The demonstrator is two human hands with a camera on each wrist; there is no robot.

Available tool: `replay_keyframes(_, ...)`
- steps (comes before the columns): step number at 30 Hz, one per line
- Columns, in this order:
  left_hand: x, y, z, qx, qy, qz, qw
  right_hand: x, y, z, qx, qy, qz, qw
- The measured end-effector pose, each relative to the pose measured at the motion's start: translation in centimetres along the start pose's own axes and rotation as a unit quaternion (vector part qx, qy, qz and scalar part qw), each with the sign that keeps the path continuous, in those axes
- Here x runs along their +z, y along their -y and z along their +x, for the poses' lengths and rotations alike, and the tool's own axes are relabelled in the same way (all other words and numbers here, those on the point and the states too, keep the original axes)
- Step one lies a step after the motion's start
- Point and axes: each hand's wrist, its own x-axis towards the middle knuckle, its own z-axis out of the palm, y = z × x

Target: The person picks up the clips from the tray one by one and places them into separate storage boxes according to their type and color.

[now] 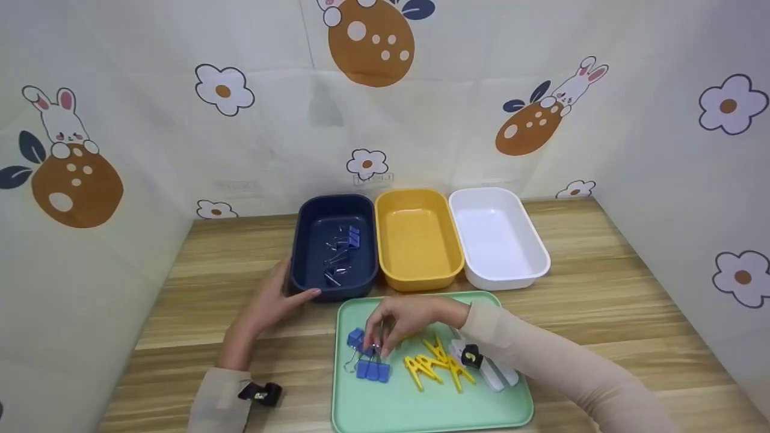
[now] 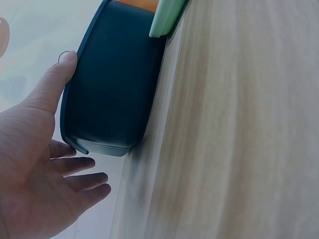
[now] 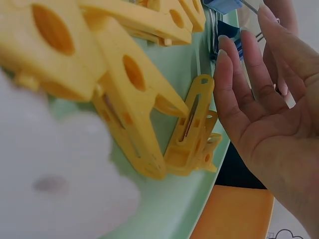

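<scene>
My left hand [image 1: 274,304] rests at the near left corner of a navy bin [image 1: 346,293]; in the left wrist view its thumb lies on the rim and its fingers spread beside the wall. Inside that bin lie several blue binder clips [image 1: 354,237] with wire handles. Over the mint-green tray [image 1: 373,412], my right hand [image 1: 406,316] pinches the wire handle of a blue binder clip [image 1: 373,371] between thumb and fingertips. More blue binder clips [image 1: 356,337] lie just left of those fingertips. Several yellow clothespins [image 3: 132,99] fill the right wrist view.
A yellow bin [image 1: 421,240] and a white bin [image 1: 499,240] stand right of the navy one, against the patterned backdrop. White clip-like pieces [image 1: 509,377] lie on the tray's right side, partly under my right forearm. Wood-grain table [image 1: 601,288] surrounds everything.
</scene>
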Motion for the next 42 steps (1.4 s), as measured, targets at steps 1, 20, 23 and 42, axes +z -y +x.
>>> replay_keyframes(1, 0.0, 0.0, 0.0, -0.001, 0.000, 0.000, 1.0000, 0.0, 0.0, 0.1, 0.000, 0.001, -0.001, 1.0000)
replay_keyframes(20, 0.1, -0.1, -0.1, -0.012, 0.001, 0.008, 0.9999, 0.3, 0.6, -0.2, -0.025, -0.013, -0.001, 0.9996)
replay_keyframes(23, 0.1, -0.1, -0.1, -0.018, 0.002, 0.010, 0.9998, 0.0, 1.0, -0.4, -0.031, -0.029, -0.019, 0.9989)
replay_keyframes(42, 0.0, -0.1, -0.1, -0.012, -0.002, 0.017, 0.9998, -1.5, 2.6, -1.6, -0.033, -0.069, -0.045, 0.9961)
